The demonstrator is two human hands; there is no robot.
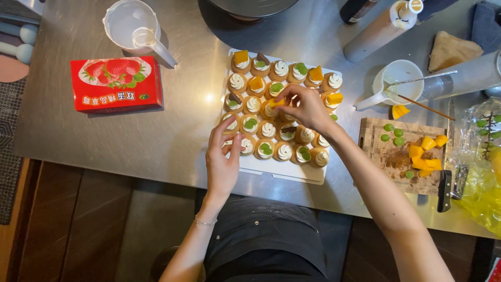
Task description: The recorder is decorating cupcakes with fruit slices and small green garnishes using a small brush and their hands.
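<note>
A person leans over a steel counter point(172, 130) where a white tray point(282, 169) of small cream-topped pastries point(269, 129) sits near the middle. The right hand point(305, 107) hovers over the tray's centre, fingertips pressed together, pinching a small yellow mango piece point(275, 102) just above a pastry. The left hand point(223, 159) rests at the tray's near left corner, fingers loosely spread, touching its edge. A wooden cutting board point(377, 137) with mango cubes point(424, 154) and a knife point(444, 190) lies toward the counter's right edge; a red box printed with strawberries point(116, 83) sits toward the left edge.
</note>
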